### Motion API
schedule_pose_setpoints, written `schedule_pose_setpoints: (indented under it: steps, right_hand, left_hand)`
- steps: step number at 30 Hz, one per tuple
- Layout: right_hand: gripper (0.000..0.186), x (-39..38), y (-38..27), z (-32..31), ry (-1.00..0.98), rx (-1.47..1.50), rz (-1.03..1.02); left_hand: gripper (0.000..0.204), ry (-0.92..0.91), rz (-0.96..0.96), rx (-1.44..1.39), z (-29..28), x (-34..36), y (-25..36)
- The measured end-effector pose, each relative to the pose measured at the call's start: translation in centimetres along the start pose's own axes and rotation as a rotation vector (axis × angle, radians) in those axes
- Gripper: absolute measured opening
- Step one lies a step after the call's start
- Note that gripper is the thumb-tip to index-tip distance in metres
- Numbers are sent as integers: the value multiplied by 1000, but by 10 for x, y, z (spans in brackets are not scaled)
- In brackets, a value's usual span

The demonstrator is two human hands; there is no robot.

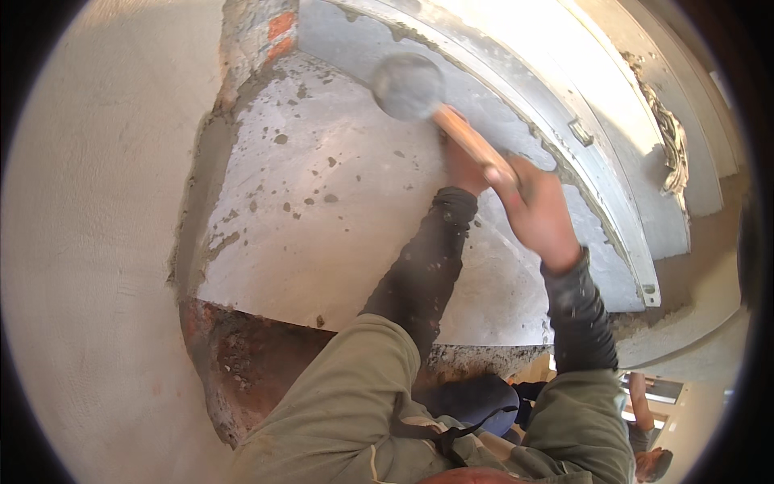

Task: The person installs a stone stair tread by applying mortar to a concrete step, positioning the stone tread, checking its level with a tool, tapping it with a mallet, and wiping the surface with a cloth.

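In my right hand [542, 211] is the wooden handle of a mallet [477, 143]. Its round grey head is raised above a pale stone slab [355, 242] and smeared by motion. Partly covered by the handle, my left hand [463, 168] is low over the slab, close to its far upright panel. The left fingers are mostly hidden, so I cannot tell whether they grip anything. Blobs of grey mortar dot the slab, which looks like a wedge-shaped stair tread.
A plastered wall [89, 226] borders the slab on the left, with rough mortar along the joint. Exposed brick [280, 26] shows at the top. Curved steps [597, 121] rise on the right, one bearing a crumpled, mortar-smeared strip [673, 153]. Another person [645, 436] is at lower right.
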State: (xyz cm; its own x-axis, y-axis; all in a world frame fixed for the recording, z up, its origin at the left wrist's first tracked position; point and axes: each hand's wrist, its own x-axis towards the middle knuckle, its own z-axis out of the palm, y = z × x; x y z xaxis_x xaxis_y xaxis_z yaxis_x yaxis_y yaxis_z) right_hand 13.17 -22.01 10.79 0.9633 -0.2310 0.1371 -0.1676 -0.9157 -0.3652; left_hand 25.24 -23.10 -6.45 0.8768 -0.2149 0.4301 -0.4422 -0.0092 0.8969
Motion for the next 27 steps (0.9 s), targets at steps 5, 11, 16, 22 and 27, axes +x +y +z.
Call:
schedule_pose_setpoints:
  steps: [5, 11, 16, 22, 27]
  right_hand:
    - [34, -198, 106, -10, 371, 384, 329]
    - [38, -250, 139, 16, 465, 4, 388]
    - [41, -232, 166, 17, 452, 22, 436]
    - [48, -270, 291, -27, 1185, 213, 847]
    - [59, -311, 422, -52, 1298, 340, 955]
  left_hand:
    - [150, 80, 18, -42, 6, 5, 7]
    - [148, 72, -15, 157, 5, 16, -10]
    - [145, 85, -10, 244, 11, 19, -31]
    - [141, 88, -66, 150, 11, 11, -13]
    - [140, 53, -100, 93, 25, 4, -1]
